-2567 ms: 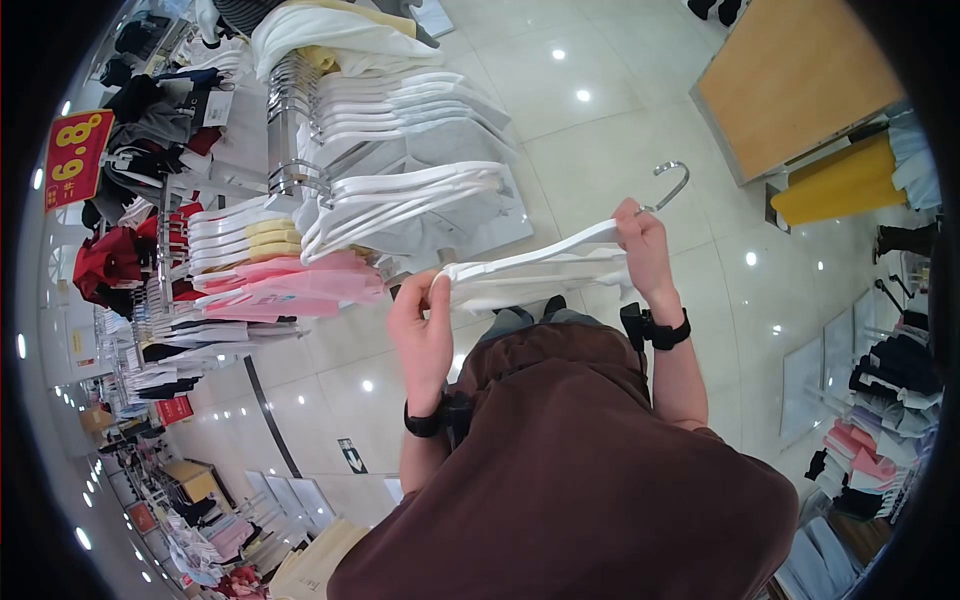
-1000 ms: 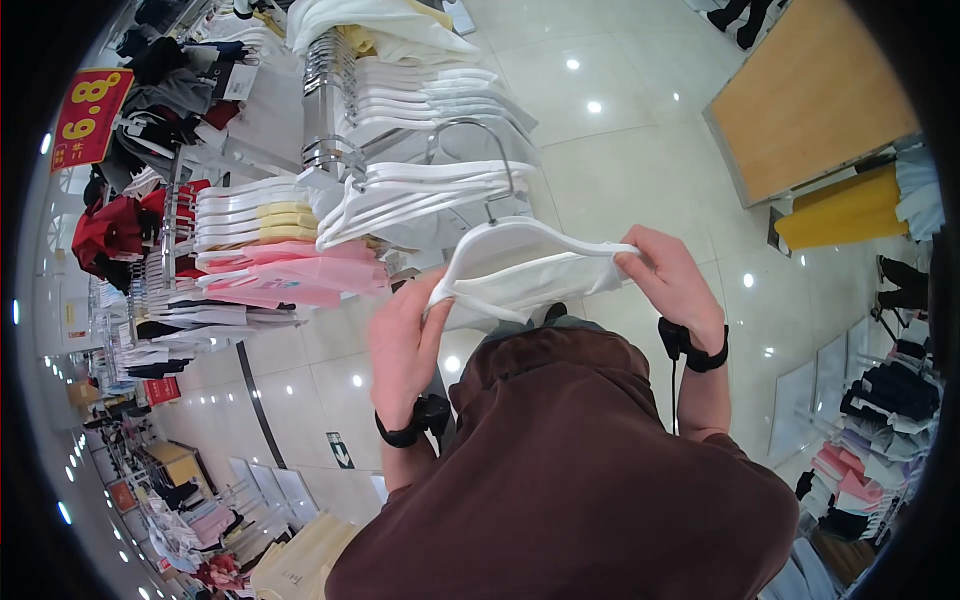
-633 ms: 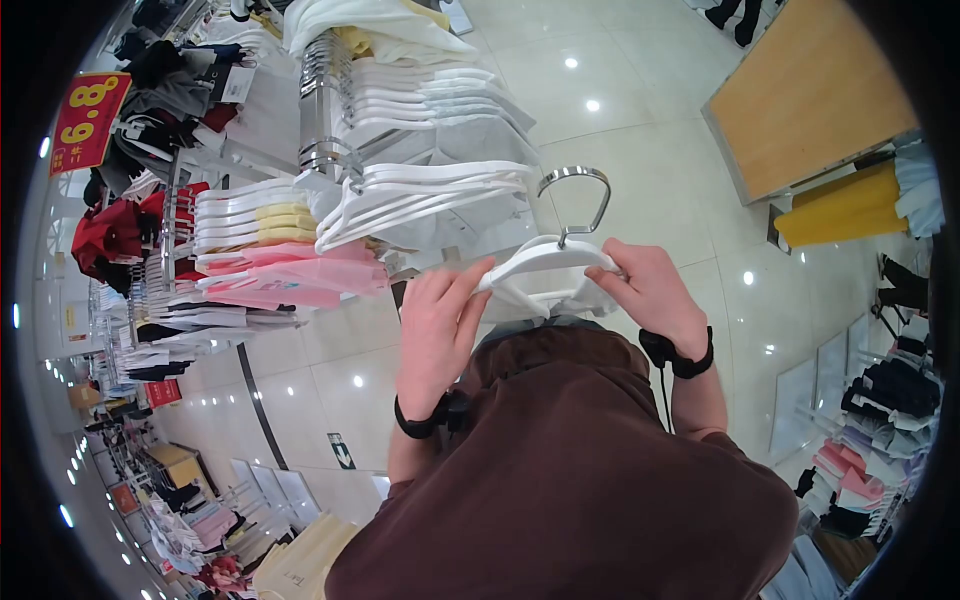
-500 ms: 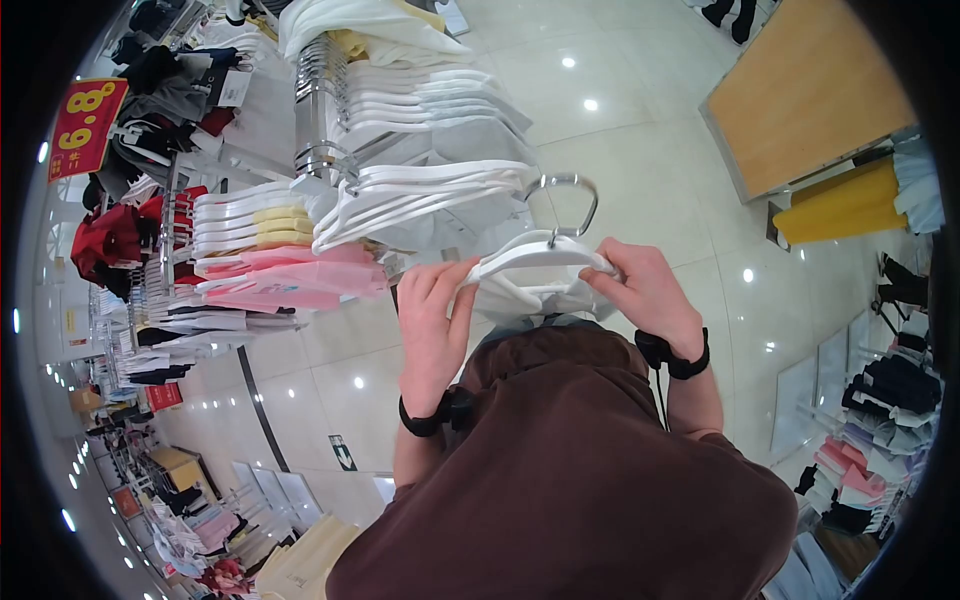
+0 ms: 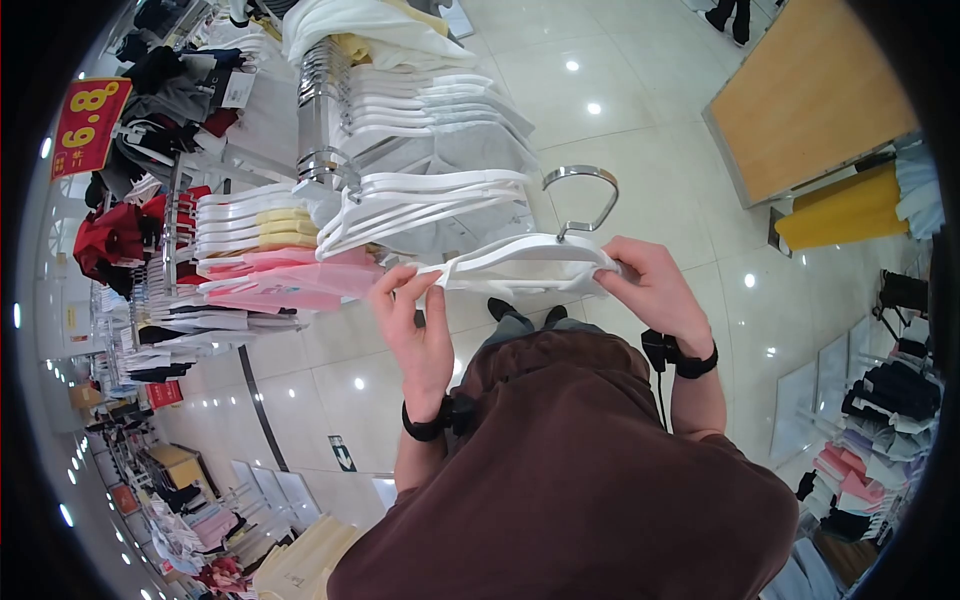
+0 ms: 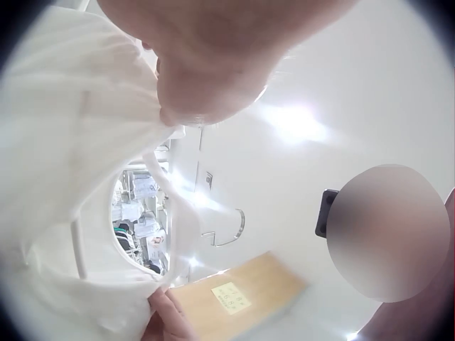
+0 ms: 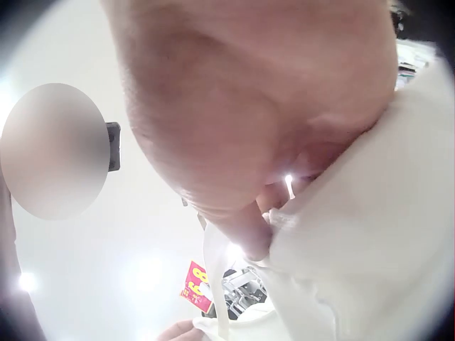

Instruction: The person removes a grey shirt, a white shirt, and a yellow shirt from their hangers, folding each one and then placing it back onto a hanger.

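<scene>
A white hanger [image 5: 520, 246] with a metal hook [image 5: 598, 192] is held level in front of the torso, and a white garment [image 6: 50, 163] hangs from it. The left hand [image 5: 418, 335] pinches the garment and hanger at the left end between thumb and fingers. At the other end, the right hand [image 5: 655, 290] grips the hanger's shoulder, thumb below and fingers above. In the right wrist view the white cloth [image 7: 377, 220] hangs beside the right hand [image 7: 263, 92]. Past the garment's neck opening, the left wrist view shows the right hand's fingers [image 6: 167, 316].
A metal rail [image 5: 312, 110] carries white hangers [image 5: 440, 185] with white clothes, just beyond the hands. Pink garments [image 5: 300, 275] hang left of them, near a red price sign [image 5: 92, 127]. A wooden panel [image 5: 810, 100] and yellow cloth [image 5: 845, 205] stand at the right.
The hanger has turned from hook toward the right hand to hook pointing away from the body. Since half a second ago, the left hand has moved left to the garment's outer end.
</scene>
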Action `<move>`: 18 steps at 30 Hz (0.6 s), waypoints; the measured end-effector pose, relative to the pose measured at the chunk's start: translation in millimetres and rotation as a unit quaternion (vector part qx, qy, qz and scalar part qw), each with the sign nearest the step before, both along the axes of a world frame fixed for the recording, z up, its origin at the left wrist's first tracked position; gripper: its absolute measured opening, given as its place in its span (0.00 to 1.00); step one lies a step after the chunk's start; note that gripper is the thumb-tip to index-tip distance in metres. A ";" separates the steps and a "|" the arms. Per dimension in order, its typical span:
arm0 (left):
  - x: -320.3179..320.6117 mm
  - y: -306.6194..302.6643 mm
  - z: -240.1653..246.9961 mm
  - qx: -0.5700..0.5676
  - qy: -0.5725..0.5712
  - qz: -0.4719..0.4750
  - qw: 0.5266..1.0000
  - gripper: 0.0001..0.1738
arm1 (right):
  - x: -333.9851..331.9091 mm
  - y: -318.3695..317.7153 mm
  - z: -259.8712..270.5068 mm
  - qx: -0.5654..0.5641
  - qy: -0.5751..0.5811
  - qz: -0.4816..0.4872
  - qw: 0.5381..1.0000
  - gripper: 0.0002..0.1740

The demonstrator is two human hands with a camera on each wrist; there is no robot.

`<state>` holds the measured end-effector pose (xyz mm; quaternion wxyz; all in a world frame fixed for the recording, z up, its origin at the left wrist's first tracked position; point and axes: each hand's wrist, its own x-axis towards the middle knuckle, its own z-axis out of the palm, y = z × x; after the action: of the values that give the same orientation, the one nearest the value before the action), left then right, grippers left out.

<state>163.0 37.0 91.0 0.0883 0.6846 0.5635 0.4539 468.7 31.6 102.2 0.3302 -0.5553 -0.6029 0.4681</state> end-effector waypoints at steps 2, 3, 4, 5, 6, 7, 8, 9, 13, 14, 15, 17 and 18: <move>2.1 -3.4 2.5 -0.002 -0.013 0.031 0.999 0.12 | -4.6 1.5 -0.9 0.021 0.003 0.002 1.000 0.10; 2.6 -5.2 6.9 -0.056 -0.046 0.018 0.997 0.11 | -6.5 1.4 -2.4 0.041 0.006 0.005 0.999 0.09; 3.1 -6.1 9.3 -0.110 -0.079 0.005 0.991 0.09 | -8.1 0.7 -6.5 0.041 0.006 0.004 0.999 0.09; 4.7 -6.0 7.7 -0.110 -0.079 0.005 0.991 0.09 | -9.6 0.8 -12.4 0.061 -0.016 0.004 0.998 0.10; 6.8 -5.8 4.4 -0.110 -0.085 -0.015 0.990 0.08 | -11.0 1.0 -15.3 0.080 -0.039 0.005 0.996 0.11; 8.3 -5.1 1.4 -0.109 -0.091 -0.035 0.989 0.06 | -11.6 1.0 -13.9 0.081 -0.039 0.005 0.996 0.11; 9.2 -3.7 -0.7 -0.110 -0.091 -0.034 0.989 0.06 | -12.1 0.2 -11.2 0.080 -0.033 -0.004 0.996 0.11; 10.2 -2.0 -2.9 -0.117 -0.101 -0.034 0.987 0.06 | -12.8 -1.1 -9.9 0.080 -0.028 -0.014 0.996 0.11; 13.6 2.6 -30.6 -0.154 -0.130 0.025 0.979 0.15 | -17.9 -5.2 -7.0 0.082 0.006 -0.021 0.996 0.12; 17.0 4.1 -39.7 -0.155 -0.130 0.026 0.979 0.15 | -21.4 -6.3 -1.9 0.070 0.003 -0.008 0.997 0.11; 21.6 7.1 -49.4 -0.170 -0.172 0.054 0.969 0.18 | -24.3 -6.8 0.9 0.059 0.001 0.007 0.998 0.10; 20.2 16.2 -71.0 -0.181 -0.242 0.066 0.951 0.16 | -27.9 -6.7 -2.4 0.064 -0.008 0.009 0.998 0.10; 15.7 15.0 -78.8 -0.183 -0.243 0.068 0.950 0.16 | -29.7 -8.2 -5.8 0.066 -0.017 0.010 0.998 0.11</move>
<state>178.7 52.0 12.2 0.3151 0.4862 0.6434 0.5004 439.0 23.3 96.5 0.3513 -0.5342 -0.6434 0.4210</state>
